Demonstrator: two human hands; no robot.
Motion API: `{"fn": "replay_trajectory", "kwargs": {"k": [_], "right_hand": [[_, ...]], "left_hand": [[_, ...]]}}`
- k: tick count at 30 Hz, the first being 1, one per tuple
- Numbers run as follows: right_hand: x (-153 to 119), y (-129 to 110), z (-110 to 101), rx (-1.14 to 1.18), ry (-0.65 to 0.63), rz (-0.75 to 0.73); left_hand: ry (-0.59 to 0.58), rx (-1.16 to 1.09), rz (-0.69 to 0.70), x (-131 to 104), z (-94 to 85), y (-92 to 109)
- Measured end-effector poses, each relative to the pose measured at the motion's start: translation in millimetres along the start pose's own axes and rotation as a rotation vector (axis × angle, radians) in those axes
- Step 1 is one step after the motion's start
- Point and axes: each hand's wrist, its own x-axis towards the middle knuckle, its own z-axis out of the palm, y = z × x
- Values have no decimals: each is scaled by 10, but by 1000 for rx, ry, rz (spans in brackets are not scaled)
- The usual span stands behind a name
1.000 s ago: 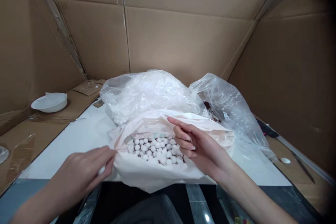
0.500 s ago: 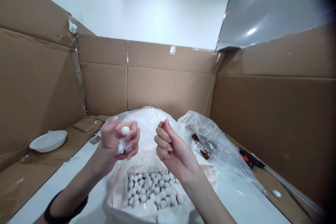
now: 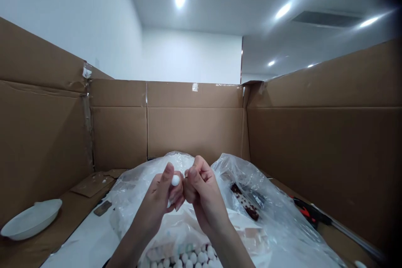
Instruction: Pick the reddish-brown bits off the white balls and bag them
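My left hand [image 3: 158, 194] is curled around white balls, and one smooth white ball [image 3: 175, 180] shows between the thumb and the bent fingers. Pressed close beside it, my right hand [image 3: 202, 190] is closed with thumb and forefinger pinched together. What those fingers hold is hidden. Both hands are raised above a clear plastic bag [image 3: 176, 228]. Many similar white balls [image 3: 191, 258] lie in it at the bottom edge of the view, partly cut off, with reddish bits among them.
Cardboard walls [image 3: 194, 134] surround the white table. On the left are a white dish [image 3: 33, 219] and a flat cardboard piece [image 3: 91, 184]. To the right, a plastic bag [image 3: 266, 192] holds dark red bits [image 3: 245, 202]; beyond lies a black-and-red tool [image 3: 310, 213] with a long rod.
My hands have come together from being apart, the left moving right beside the right one. The camera view has tilted up, so less of the ball-filled bag shows.
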Motion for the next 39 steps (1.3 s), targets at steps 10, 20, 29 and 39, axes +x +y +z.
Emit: {"fn": "replay_trajectory", "kwargs": {"k": [10,20,29,39], "right_hand": [[40,52,-12,-108,16,21],[47,17,-6,-128,11,77],[112,130,-90,-48,-43,163],[179,191,-203,33,-153,379]], "left_hand": [[205,386,130,-41,67,27],[226,542,202,-41,34,10],[282,730,265,-63,11,47],[288,898,244,-101,-2,98]]}}
